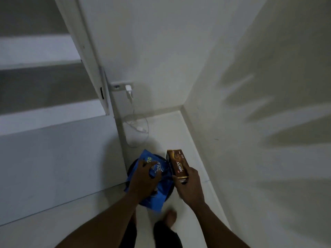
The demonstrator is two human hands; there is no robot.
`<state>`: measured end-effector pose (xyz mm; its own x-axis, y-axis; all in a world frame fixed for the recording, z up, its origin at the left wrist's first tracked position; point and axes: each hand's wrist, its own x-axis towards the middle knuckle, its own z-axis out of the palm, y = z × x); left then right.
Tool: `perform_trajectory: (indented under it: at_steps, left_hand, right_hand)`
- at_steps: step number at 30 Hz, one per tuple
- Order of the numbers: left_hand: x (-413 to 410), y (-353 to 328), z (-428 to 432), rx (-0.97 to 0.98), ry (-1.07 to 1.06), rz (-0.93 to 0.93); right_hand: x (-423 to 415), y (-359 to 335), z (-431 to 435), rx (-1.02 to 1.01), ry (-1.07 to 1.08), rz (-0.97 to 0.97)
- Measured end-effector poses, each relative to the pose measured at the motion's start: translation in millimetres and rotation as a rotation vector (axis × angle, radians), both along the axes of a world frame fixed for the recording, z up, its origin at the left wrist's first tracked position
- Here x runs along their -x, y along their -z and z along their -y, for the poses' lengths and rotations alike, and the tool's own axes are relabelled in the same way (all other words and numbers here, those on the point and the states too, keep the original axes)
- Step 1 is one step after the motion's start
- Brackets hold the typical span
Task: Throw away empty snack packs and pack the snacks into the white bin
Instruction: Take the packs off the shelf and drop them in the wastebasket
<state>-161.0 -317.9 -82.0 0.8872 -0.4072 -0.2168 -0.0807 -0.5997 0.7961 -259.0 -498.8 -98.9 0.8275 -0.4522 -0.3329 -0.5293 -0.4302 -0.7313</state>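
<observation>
My left hand (144, 178) grips a crumpled blue snack bag (155, 191), with my fingers curled over its top. The bag hangs over a round black bin (131, 169) on the floor, most of which is hidden behind the bag and hand. My right hand (189, 185) holds a brown Nextar snack box (178, 164) by its lower end, upright, just right of the blue bag and above the bin's right edge. No white bin is in view.
A white cabinet (53, 158) stands on the left with its door edge (93, 65) jutting out. A charger (128, 88) sits in a wall socket, its cable (138, 129) looping on the floor behind the bin. A wall runs close on the right. My foot (171, 218) is below.
</observation>
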Motion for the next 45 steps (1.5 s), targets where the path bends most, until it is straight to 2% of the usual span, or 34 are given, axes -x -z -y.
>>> perform_trajectory:
  at_steps: [4,9,15,20,24,31,41,45]
  left_hand:
    - [5,50,13,-0.009,-0.101,-0.128]
    - [25,129,26,-0.124,-0.278,-0.294]
    - [33,232,40,-0.238,-0.5,-0.44]
    - [24,307,52,-0.28,-0.564,-0.503]
    - [23,344,62,-0.282,-0.52,-0.535]
    - [24,347,61,-0.224,-0.432,-0.629]
    - [15,259,60,-0.123,-0.434,-0.616]
    - [43,252,49,-0.271,-0.478,-0.667]
  right_hand:
    - [-11,40,13,-0.048,0.022,-0.073]
    - [-26,147,31,-0.171,-0.155,-0.324]
    - [-61,227,27,-0.215,-0.244,-0.34]
    - [-68,285,39,-0.25,-0.168,-0.501]
    - [-68,310,52,-0.283,-0.168,-0.603]
    - [-72,289,63,-0.231,-0.088,-0.587]
    - [-69,223,40,-0.197,-0.069,-0.521]
    - [-31,212,34,-0.218,0.043,-0.607]
